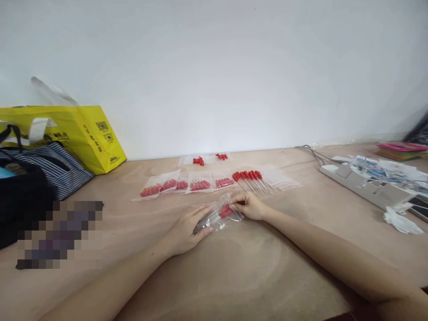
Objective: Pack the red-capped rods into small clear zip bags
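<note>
A clear plastic zip bag [217, 221] with several red-tipped sticks [225, 211] in it lies between my hands, low over the table. My left hand [189, 229] grips the bag's left end, fingers on the far side and thumb on the near side. At the bag's upper right edge, my right hand [250, 205] pinches the plastic between thumb and curled fingers. Just beyond my right hand lies a row of loose red-tipped sticks [247, 175], partly over a flat zip bag [279, 177]. Filled bags [199, 181] of similar sticks form a row to the left.
Two more red-tipped bundles [198, 161] lie near the wall. On the left stand a yellow shopping bag [90, 133] and a striped bag [63, 165], with a blurred-out object [62, 236] before them. A power strip [364, 185], cables and crumpled white material [403, 221] occupy the right.
</note>
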A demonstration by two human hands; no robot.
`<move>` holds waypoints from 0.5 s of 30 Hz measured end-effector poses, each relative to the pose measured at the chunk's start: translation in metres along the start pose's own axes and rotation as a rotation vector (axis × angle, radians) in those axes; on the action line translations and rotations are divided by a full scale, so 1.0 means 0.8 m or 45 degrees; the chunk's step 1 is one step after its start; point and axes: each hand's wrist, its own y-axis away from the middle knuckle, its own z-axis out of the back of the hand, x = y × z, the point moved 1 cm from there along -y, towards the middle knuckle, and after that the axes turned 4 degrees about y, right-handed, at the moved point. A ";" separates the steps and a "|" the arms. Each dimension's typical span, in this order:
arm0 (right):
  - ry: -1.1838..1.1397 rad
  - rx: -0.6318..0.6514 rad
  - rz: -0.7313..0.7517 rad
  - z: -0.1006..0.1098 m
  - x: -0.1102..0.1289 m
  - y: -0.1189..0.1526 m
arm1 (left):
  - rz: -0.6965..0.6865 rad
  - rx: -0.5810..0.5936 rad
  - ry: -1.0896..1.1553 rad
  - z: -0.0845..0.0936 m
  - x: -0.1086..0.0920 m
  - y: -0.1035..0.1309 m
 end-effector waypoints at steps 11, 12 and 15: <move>1.174 -0.473 -0.294 0.097 -0.040 -0.075 | -0.018 -0.013 0.004 0.001 0.000 0.001; 1.210 -0.498 -0.320 0.102 -0.045 -0.082 | -0.020 -0.022 0.009 0.001 0.000 0.001; 1.276 -0.474 -0.387 0.105 -0.056 -0.098 | -0.035 -0.042 0.030 0.001 0.000 0.001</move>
